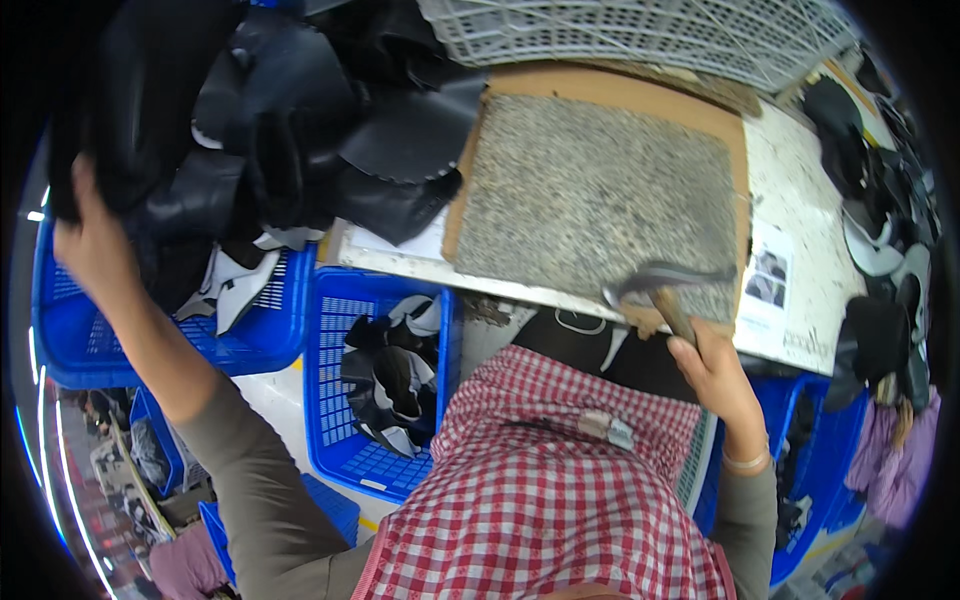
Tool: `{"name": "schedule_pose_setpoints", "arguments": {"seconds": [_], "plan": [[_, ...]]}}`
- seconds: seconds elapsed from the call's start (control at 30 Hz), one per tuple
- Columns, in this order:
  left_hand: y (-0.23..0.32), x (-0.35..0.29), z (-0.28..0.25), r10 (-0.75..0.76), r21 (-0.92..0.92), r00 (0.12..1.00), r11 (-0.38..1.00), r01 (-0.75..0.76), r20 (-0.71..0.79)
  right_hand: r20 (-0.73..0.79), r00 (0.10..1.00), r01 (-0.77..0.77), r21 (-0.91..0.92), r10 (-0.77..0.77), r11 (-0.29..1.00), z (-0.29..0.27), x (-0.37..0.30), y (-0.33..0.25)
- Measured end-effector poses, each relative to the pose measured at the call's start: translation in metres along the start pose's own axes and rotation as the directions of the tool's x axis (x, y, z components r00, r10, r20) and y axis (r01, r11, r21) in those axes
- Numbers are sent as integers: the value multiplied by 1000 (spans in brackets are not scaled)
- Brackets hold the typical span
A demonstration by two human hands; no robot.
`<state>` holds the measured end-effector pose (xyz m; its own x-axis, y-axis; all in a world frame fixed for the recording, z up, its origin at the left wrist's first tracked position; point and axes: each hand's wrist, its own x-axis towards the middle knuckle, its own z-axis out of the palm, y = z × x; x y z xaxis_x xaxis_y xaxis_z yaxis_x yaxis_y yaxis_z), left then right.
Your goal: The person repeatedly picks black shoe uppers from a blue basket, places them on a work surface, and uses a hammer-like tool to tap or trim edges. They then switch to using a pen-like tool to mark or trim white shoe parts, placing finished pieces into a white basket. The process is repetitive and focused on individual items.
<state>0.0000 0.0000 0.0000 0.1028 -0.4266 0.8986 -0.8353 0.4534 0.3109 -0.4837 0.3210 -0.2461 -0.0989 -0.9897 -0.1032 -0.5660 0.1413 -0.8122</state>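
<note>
My right hand [712, 368] is closed around the wooden handle of a hammer [668, 300]. The hammer's curved dark metal head lies over the near right part of a rough grey stone slab [595, 190]. Far to the left, my left hand [95, 245] is at the edge of a heap of black leather shoe uppers [290, 110]. It is smeared by motion and touches dark leather [150, 90] there; its fingers are mostly hidden, so I cannot tell its grip.
The slab rests on brown board on a white table [790, 190] with a printed sheet [768, 280]. Behind stands a grey plastic crate [640, 35]. Blue baskets [330, 440] hold black and white pieces on the left. More dark pieces [870, 330] hang at the right.
</note>
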Motion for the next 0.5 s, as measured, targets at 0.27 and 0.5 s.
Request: {"name": "schedule_pose_setpoints", "arguments": {"seconds": [0.27, 0.5], "plan": [[186, -184, 113, 643, -403, 733, 744, -533, 219, -273, 961, -67, -122, 32, 990, 15, -18, -17], [255, -254, 192, 809, -645, 189, 564, -515, 556, -313, 941, -206, -225, 130, 952, -3, -39, -2]]}}
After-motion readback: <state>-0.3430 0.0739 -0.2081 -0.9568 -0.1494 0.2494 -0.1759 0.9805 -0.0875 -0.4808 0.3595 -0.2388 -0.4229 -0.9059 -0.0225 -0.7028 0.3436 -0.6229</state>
